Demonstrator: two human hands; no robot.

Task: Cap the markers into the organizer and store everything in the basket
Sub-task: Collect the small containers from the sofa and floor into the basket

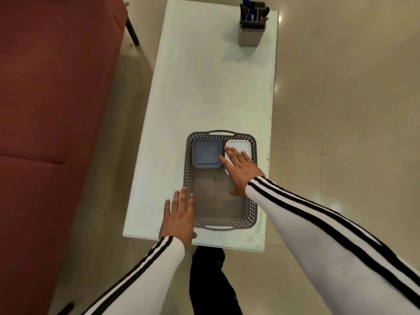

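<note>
A grey perforated basket (pixel 251 210) lies on the near end of the white table (pixel 204 87). Inside it at the far end sit a grey-blue square lidded box (pixel 206 153) and a white lidded box (pixel 238 145). My right hand (pixel 238 169) lies flat with fingers spread over the white box, inside the basket. Flat on the basket's left rim rests my left hand (pixel 179 214), fingers apart, holding nothing. A grey organizer (pixel 251 35) with several capped markers (pixel 250 14) standing in it is at the table's far right corner.
A dark red sofa (pixel 52 110) runs along the left, close to the table. Beige tiled floor (pixel 341 110) lies to the right. My dark-trousered legs (pixel 209 280) stand at the table's near edge.
</note>
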